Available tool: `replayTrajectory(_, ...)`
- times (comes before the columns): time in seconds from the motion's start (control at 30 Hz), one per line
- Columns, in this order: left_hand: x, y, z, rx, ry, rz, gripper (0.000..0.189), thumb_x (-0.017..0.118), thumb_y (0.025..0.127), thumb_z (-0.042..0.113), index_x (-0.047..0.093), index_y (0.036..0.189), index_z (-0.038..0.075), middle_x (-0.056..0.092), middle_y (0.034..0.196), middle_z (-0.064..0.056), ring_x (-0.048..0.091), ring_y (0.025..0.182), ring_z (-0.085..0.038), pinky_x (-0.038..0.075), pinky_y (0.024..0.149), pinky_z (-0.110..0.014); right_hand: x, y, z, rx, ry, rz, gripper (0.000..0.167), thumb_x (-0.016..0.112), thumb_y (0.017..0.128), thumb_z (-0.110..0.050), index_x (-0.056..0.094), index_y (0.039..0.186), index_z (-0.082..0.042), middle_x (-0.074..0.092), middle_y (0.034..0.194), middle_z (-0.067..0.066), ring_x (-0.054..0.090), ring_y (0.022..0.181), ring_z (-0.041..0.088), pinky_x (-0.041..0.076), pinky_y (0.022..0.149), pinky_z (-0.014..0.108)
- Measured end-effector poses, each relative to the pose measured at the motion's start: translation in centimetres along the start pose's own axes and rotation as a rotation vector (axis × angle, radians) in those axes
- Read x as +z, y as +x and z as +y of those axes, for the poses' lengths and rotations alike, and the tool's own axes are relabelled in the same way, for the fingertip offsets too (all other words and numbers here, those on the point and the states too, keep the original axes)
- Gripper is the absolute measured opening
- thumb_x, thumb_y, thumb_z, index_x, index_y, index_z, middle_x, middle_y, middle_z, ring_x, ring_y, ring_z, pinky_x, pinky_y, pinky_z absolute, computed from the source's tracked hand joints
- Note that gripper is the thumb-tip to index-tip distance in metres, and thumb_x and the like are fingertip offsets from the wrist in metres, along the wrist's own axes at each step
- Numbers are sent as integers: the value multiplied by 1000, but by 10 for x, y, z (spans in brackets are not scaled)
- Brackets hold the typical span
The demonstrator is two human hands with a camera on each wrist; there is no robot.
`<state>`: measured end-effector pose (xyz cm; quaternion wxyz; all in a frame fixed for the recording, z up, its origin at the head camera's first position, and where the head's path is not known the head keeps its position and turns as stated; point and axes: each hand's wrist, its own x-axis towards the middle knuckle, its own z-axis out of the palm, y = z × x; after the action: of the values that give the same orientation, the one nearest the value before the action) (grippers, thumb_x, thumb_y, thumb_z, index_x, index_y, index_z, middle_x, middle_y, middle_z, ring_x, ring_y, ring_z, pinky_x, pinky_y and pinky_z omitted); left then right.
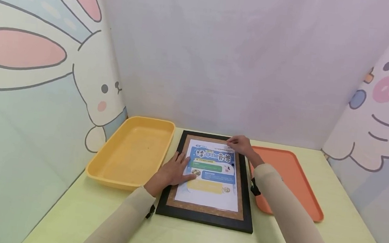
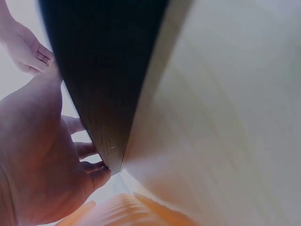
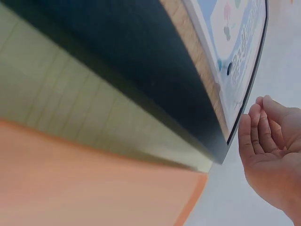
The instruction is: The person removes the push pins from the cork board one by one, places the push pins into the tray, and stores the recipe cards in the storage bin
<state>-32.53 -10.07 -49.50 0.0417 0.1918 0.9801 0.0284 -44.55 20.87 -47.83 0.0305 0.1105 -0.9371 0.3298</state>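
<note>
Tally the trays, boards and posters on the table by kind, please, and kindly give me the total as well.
Trays: 2 (yellow tray, orange tray)
Board: 1
Poster: 1
Total: 4

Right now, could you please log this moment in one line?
left hand: on printed sheet and framed board; right hand: at sheet's upper right corner; yellow tray: board's left; orange tray: board's right

hands (image 1: 174, 169) (image 1: 241, 144): 2 | framed board (image 1: 204, 212): 1 | printed sheet (image 1: 211, 176): 1 | trays (image 1: 138, 149) (image 1: 284, 170): 2 | cartoon figures (image 1: 91, 85) (image 1: 371, 129): 2
</note>
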Motion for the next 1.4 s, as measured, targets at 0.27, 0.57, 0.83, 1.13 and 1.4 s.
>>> replayTrajectory(0.27,2,-3,-1,-6,-11,0,94,49,95,76,33,164,14,24,171,-15,21,156,-41,34,119,-54,-10,-8,8,34,18,10,22,70,101,-12,75,114,4,73,115,23,69,103,37,58,86,46)
replayTrajectory(0.57,2,-1,-2,5,2,8,94,48,96,77,33,164,14,25,170,-15,22,156,-41,34,119,-53,-27,-10,22,63,26,26,22,68,100,-11,74,115,4,73,112,23,68,93,34,58,76,42)
replayTrajectory(0.83,2,1,-2,14,5,23,94,48,95,77,34,164,13,26,170,-15,23,155,-41,36,118,-53,-39,-14,38,96,39,19,26,64,103,-11,71,121,6,70,119,28,70,101,38,59,85,46)
replayTrajectory(1.13,2,3,-4,12,25,11,94,46,96,78,32,164,14,25,171,-14,22,156,-40,34,120,-51,-43,-17,63,110,1,39,27,65,103,-13,71,119,7,69,120,30,70,104,40,60,84,44)
replayTrajectory(1.4,4,6,-4,2,20,8,95,45,95,78,31,165,15,24,171,-14,20,157,-40,33,120,-52,-48,-24,69,109,-31,50,26,65,102,-11,72,117,9,70,117,31,67,105,44,59,85,48)
